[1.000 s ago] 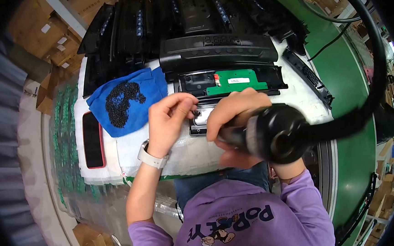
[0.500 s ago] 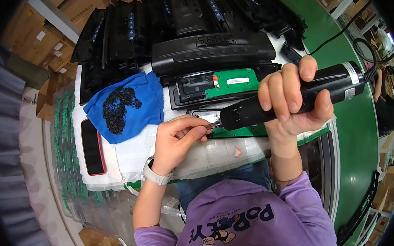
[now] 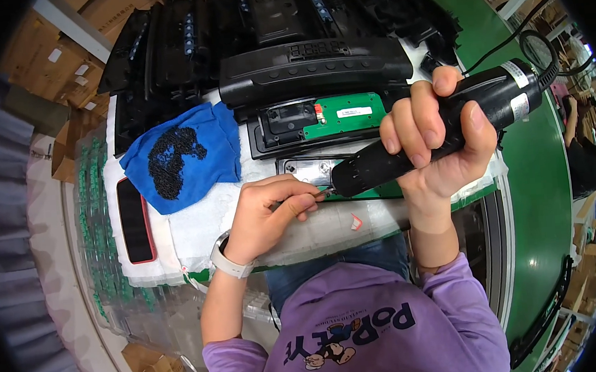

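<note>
My right hand point(image 3: 433, 142) grips a black electric screwdriver point(image 3: 439, 131), tilted with its tip down to the left, at a black panel point(image 3: 304, 172) lying on white foam padding point(image 3: 204, 227). My left hand point(image 3: 269, 212) rests on the padding with thumb and finger pinched at the screwdriver's tip, holding something small that I cannot make out. Just behind lies a black housing with a green circuit board point(image 3: 345, 113) in it.
A blue cloth point(image 3: 175, 156) heaped with small black screws lies at the left on the padding. A long black cover point(image 3: 314, 67) and stacked black housings point(image 3: 178, 49) fill the back. A green conveyor point(image 3: 547, 189) runs at the right. Cardboard boxes point(image 3: 73, 36) stand at the left.
My right hand has raised the screwdriver from close over the panel and swung it to a slant, tip at my left fingers. My left hand shifted slightly nearer, pinching at the tip.
</note>
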`<control>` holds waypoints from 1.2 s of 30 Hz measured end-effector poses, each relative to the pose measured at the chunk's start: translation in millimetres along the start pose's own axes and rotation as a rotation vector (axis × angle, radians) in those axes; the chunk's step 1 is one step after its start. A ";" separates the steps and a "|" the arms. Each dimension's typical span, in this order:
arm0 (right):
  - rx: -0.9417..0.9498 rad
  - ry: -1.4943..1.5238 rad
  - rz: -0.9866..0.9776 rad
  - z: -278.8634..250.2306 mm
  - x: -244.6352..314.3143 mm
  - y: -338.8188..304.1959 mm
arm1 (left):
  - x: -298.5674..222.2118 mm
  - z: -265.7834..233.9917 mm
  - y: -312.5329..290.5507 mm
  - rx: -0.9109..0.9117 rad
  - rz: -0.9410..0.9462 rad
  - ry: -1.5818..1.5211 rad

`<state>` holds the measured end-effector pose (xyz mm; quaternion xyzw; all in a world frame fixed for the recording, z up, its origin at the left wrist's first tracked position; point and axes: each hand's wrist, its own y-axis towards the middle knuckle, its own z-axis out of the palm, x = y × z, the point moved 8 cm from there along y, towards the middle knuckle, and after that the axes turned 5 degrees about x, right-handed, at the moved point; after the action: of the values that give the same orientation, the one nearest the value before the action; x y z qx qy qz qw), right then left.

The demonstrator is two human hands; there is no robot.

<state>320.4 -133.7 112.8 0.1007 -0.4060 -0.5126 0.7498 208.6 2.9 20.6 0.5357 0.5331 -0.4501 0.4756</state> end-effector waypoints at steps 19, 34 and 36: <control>0.166 -0.049 -0.068 11.9 29.4 -13.2 | 12.8 10.7 1.4 -0.080 -0.129 -0.513; 0.155 -0.067 -0.104 21.4 25.8 -15.4 | 16.4 18.8 -7.9 -0.059 -0.164 -0.678; 0.132 -0.085 -0.106 23.0 24.5 -17.6 | 17.9 19.0 -8.3 -0.073 -0.162 -0.665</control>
<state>295.5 -156.5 130.2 0.1492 -0.4645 -0.5275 0.6955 201.3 -13.5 -0.1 0.2985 0.4054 -0.6171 0.6048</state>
